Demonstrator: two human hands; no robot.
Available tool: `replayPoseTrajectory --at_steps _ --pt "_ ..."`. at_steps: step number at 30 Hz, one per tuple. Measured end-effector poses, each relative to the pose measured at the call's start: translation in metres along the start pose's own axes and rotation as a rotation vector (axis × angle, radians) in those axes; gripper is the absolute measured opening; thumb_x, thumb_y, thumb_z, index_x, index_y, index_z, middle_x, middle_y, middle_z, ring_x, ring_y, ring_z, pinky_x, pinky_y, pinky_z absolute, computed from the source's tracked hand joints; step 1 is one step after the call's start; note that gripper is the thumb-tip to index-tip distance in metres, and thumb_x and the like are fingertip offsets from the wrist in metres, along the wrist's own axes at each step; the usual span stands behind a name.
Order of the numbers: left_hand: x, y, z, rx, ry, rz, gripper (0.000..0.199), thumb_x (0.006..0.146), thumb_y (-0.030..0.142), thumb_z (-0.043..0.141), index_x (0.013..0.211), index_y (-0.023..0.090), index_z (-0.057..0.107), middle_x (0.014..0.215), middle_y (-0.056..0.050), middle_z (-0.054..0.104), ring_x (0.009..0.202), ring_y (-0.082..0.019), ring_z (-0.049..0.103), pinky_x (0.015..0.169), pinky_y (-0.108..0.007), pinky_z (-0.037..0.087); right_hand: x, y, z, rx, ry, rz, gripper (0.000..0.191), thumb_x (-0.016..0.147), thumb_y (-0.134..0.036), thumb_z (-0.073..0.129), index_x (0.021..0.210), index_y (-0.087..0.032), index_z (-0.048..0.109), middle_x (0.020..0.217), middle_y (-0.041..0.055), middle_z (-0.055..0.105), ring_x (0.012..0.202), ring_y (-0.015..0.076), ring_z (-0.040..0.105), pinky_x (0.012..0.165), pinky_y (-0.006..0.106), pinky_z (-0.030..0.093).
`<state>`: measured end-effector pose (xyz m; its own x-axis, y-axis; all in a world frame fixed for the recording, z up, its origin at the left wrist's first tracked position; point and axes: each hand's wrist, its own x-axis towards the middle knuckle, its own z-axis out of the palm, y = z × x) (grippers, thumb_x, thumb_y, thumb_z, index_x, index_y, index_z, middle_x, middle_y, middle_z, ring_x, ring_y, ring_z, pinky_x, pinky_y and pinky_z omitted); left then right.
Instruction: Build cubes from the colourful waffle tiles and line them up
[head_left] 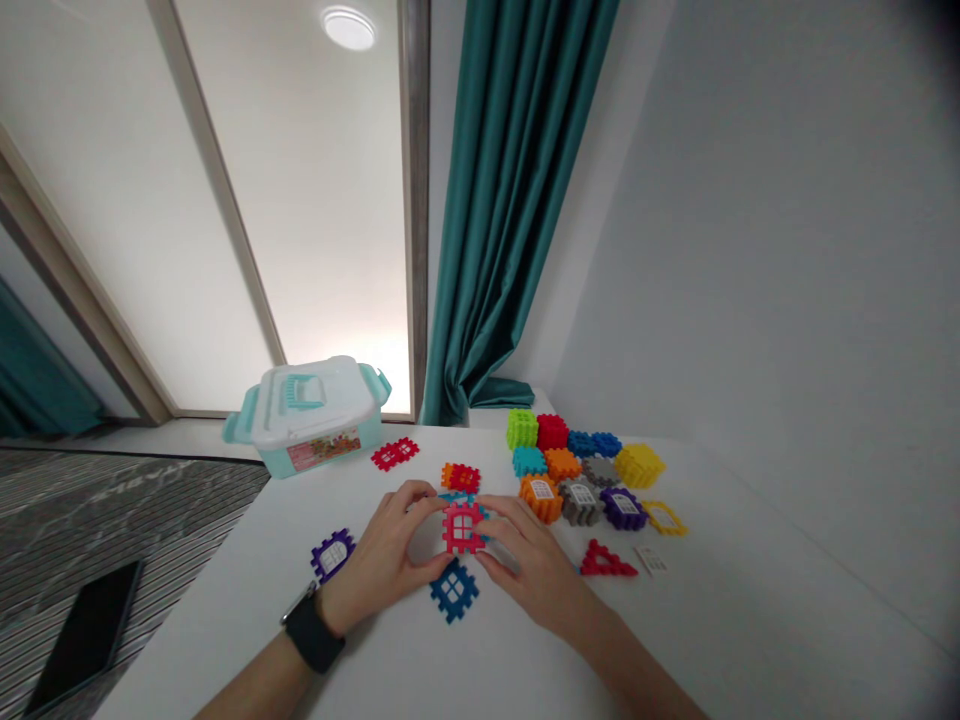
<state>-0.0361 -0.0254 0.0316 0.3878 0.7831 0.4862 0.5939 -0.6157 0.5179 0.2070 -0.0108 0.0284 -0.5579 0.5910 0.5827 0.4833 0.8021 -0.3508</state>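
Between my left hand (382,560) and my right hand (521,565) stands a pink plastic window tile (463,527) with notched edges. Fingertips of both hands press against its sides, and a blue piece (457,497) shows behind it, partly hidden. Just below my hands lies a blue window tile (454,590). A purple tile (333,555) sits left of my left hand, and an orange-and-red piece (460,478) lies beyond the hands. Farther back is a red tile (395,453). To the right of my right hand are a red triangular frame (607,562) and several built plastic cubes (577,460).
The white table (247,640) ends at a carpeted floor on the left, where a black phone (84,640) lies. A lidded mint-and-white plastic box (307,415) stands at the far edge. A white wall (787,300) runs along the right side, with a teal curtain (495,230) behind.
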Motion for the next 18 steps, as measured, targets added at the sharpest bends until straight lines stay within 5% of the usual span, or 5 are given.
replayPoseTrajectory --at_steps 6,10,18 --pt "0.0044 0.0069 -0.0012 -0.275 -0.05 -0.056 0.032 0.088 0.023 0.067 0.118 0.023 0.057 0.12 -0.007 0.053 0.116 -0.025 0.052 0.103 -0.04 0.043 -0.0015 0.0005 0.0001 0.032 0.016 0.011 0.015 0.098 -0.018 0.055 0.108 -0.025 0.063 0.135 0.0091 0.059 0.124 0.0239 0.058 0.103 0.043 0.052" --pt "0.0058 0.0094 0.0011 -0.385 -0.094 -0.14 0.013 0.096 0.032 0.058 0.104 0.021 0.058 0.107 -0.006 0.055 0.101 -0.022 0.054 0.092 -0.037 0.045 -0.0035 -0.0007 0.0034 0.068 0.09 0.049 0.013 0.099 -0.018 0.053 0.102 -0.025 0.064 0.132 0.0092 0.06 0.123 0.0232 0.059 0.103 0.041 0.051" --pt "0.0062 0.0059 0.0048 -0.534 -0.136 -0.16 0.033 0.099 0.049 0.054 0.085 0.02 0.062 0.105 -0.006 0.054 0.102 -0.022 0.052 0.095 -0.037 0.04 0.0047 -0.002 0.0034 0.407 0.176 0.392 0.016 0.091 -0.029 0.06 0.077 -0.022 0.06 0.11 0.0081 0.061 0.107 0.0237 0.062 0.092 0.039 0.052"
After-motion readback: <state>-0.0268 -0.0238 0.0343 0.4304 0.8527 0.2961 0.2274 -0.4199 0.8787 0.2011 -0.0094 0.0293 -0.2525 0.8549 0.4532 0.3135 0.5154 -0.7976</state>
